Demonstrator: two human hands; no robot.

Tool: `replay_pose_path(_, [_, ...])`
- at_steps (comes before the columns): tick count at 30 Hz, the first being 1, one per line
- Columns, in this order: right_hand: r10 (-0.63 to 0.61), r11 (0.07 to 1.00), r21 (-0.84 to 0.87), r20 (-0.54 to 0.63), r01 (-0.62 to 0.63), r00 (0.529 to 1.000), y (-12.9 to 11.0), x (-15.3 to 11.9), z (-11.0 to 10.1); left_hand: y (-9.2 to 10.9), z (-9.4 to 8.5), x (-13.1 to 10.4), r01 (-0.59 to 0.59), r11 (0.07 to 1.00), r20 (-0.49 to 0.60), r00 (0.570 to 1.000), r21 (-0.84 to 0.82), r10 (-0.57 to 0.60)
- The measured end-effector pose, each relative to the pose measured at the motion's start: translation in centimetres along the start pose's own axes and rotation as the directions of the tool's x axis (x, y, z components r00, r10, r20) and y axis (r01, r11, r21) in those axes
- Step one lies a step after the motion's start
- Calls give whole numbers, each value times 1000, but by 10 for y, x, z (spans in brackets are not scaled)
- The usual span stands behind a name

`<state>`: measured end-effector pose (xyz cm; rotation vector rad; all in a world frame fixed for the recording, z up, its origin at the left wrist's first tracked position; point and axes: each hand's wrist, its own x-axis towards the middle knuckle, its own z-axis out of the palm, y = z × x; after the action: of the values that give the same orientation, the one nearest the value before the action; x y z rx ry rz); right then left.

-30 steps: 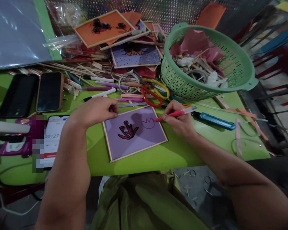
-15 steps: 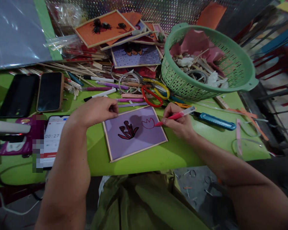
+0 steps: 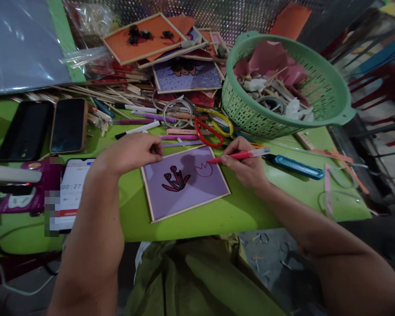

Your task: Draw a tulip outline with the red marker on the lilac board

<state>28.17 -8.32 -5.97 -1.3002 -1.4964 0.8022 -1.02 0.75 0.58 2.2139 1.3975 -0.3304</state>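
Observation:
A purple card [image 3: 197, 197] with a thin wooden frame lies on the green table [image 3: 250, 215]. Dark red flowers with black outlines [image 3: 176, 181] stand left of its middle, and a red tulip outline [image 3: 203, 170] is at its right. My right hand [image 3: 245, 164] grips a red pen [image 3: 245, 154], its tip at the upper right of the outline. My left hand [image 3: 141, 151] rests at the card's upper left corner, fingers curled together; whether anything is between them is hidden.
Behind the card lie red and yellow scissors [image 3: 210, 135], markers and sticks. A green basket [image 3: 260, 118] stands back right, a blue cutter [image 3: 298, 166] at the right. Framed pictures [image 3: 145, 37] are stacked behind; phones [image 3: 68, 125] lie left.
My right hand has moved slightly up, taking the red pen's tip from the outline's right side to its upper right. My left hand and the card look unmoved.

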Motion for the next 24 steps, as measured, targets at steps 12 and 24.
replay_pose_path(12, [1, 1000, -12, -1, -1, 1000, 3, 1, 1, -3, 0, 1, -9, 1000, -3, 1000, 4, 9])
replay_pose_path(24, [4, 1000, -12, 6, -4, 1000, 3, 1, 0, -3, 1, 1, -16, 1000, -3, 1000, 9, 16])
